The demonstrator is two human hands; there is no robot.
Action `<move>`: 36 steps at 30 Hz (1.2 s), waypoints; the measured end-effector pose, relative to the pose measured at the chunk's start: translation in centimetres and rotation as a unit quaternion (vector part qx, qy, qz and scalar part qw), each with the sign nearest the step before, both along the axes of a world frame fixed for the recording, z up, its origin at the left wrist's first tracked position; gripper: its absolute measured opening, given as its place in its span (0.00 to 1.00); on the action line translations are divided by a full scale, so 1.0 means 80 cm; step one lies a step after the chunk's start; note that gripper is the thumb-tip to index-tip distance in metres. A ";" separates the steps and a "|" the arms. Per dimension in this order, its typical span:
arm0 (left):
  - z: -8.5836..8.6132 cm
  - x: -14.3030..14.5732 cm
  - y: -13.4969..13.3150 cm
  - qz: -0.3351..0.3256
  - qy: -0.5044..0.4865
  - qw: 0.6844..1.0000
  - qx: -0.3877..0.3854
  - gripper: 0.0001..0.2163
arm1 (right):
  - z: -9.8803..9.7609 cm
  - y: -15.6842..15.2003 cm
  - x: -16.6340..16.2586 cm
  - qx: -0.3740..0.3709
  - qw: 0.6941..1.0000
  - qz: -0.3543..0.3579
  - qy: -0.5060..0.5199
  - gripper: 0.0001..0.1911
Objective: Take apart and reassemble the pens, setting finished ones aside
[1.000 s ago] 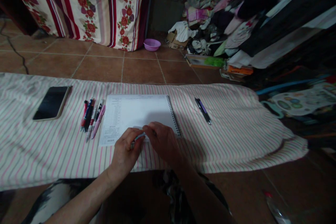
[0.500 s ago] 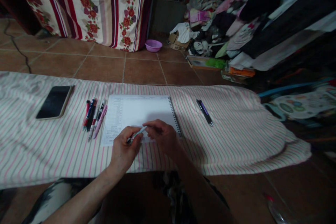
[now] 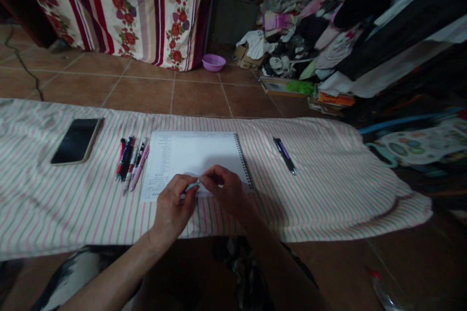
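My left hand [image 3: 175,202] is closed around a slim pen [image 3: 192,185] with a pale blue, patterned barrel, held slanting up to the right above the notebook's near edge. At the pen's right end, the thumb and fingertips of my right hand [image 3: 223,188] are pinched together on it. Its tip is hidden by those fingers. Beneath both hands lies a spiral-bound notebook [image 3: 200,148], open to a mostly blank page with a printed column at its left.
Several pens [image 3: 131,165] lie in a bunch left of the notebook, with a phone [image 3: 76,141] beyond them. Two dark pens [image 3: 284,155] rest to the right. A striped cloth [image 3: 328,180] covers the surface. On the tiled floor stands a purple basin [image 3: 213,62] near piled clothes [image 3: 292,29].
My right fingers have drawn in, from a straighter index finger along the pen to a tighter pinch at its end. Less of the barrel shows between my hands.
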State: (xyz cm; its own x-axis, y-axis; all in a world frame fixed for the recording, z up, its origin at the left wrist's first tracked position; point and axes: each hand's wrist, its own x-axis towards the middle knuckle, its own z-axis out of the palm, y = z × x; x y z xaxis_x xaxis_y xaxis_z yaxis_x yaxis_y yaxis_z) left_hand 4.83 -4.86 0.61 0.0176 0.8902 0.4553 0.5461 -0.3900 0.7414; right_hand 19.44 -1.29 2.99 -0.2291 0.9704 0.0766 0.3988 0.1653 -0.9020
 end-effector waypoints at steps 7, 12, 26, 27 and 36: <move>-0.002 -0.002 0.006 0.015 -0.004 1.000 -0.012 0.04 | 0.000 0.002 -0.005 -0.038 0.998 -0.010 0.046 0.08; -0.001 -0.004 0.008 0.032 0.002 0.998 -0.046 0.05 | -0.004 0.004 -0.009 -0.129 0.979 -0.013 0.159 0.12; -0.011 -0.011 0.014 0.037 0.100 0.993 -0.051 0.13 | -0.014 0.015 -0.021 -0.180 0.949 -0.049 0.253 0.10; -0.010 -0.012 0.015 0.050 0.113 0.991 -0.052 0.14 | -0.013 0.016 -0.022 -0.181 0.948 -0.056 0.258 0.09; 0.009 -0.024 0.020 0.101 0.189 0.974 0.071 0.16 | -0.014 0.028 -0.023 -0.207 0.901 -0.164 0.345 0.14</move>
